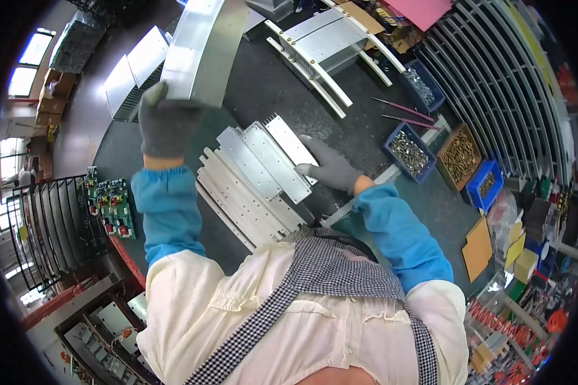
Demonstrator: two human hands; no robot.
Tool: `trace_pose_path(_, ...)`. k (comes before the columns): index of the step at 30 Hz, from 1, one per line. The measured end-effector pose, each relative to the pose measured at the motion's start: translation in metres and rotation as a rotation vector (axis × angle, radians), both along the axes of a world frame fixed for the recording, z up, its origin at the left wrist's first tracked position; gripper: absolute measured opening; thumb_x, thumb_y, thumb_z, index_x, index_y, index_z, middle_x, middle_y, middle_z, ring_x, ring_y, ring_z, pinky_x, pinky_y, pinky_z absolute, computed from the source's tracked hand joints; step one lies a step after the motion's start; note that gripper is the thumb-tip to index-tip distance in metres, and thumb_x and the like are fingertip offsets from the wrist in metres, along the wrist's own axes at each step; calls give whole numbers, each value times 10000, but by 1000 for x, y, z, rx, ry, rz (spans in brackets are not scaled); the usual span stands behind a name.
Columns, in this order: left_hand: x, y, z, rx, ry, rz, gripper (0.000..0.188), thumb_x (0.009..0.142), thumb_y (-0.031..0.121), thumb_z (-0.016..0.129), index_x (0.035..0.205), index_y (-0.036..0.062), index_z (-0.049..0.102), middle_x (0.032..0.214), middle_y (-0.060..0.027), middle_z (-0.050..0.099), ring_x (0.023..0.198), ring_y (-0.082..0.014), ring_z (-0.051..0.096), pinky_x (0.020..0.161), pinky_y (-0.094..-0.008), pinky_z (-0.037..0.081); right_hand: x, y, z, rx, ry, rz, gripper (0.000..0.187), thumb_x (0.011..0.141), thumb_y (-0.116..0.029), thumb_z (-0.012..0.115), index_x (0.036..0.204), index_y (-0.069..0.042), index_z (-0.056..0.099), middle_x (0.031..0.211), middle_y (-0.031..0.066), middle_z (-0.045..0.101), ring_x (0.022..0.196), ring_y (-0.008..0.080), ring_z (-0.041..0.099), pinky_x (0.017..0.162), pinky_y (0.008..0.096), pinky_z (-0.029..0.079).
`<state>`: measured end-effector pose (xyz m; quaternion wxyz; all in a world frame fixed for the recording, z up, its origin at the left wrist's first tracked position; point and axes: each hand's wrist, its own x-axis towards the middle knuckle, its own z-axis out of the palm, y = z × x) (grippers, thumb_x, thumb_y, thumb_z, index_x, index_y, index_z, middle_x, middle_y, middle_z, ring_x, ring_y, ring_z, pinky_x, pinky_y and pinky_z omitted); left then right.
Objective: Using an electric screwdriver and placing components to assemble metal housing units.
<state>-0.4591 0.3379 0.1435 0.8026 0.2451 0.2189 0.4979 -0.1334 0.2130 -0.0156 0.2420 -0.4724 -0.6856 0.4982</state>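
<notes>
In a workshop, we look down on a dark table (253,80) set with metal parts. At its upper left, a long silver housing (202,48) has its near end in the gloved left hand (168,127); those fingers grasp its lower corner, partly hidden. The gloved right hand (332,168) has spread fingers at the right edge of a finned plate (288,136); whether they grip it, we cannot tell. We judge this a handling step, calling for a steady left hold. Perforated bars (241,183) lie left of the plate; a blue screw bin (410,153) sits farther right.
</notes>
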Motion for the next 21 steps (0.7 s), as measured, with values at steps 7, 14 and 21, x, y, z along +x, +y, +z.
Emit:
trace_pose_path(7, 5, -97, -4, 129, -106, -29, 733, 856, 385, 602, 1466, 36, 392, 1403, -148, 508, 1275, -299, 513, 1094, -486, 409, 12, -49, 35, 76, -281, 54, 798, 881, -336, 656, 1543, -124, 265, 1515, 214, 365, 1320, 392, 468, 1086, 437, 411)
trace_pose_path(14, 26, -143, -3, 73, -110, 30, 839, 773, 427, 659, 1464, 30, 398, 1378, -180, 526, 1252, -363, 533, 1071, -529, 426, 7, -45, 11, 531, -516, -9, 509, 864, -192, 623, 1354, -105, 514, 1297, 178, 553, 1095, 365, 608, 909, 445, 518)
trace_pose_path(21, 20, -189, 3, 100, 14, 125, 836, 773, 441, 637, 1437, -19, 420, 1344, -184, 548, 1211, -341, 566, 998, -537, 490, 33, -37, 13, 558, -645, -229, 541, 820, -231, 644, 1331, -89, 536, 1225, 142, 599, 1146, 328, 579, 933, 453, 485)
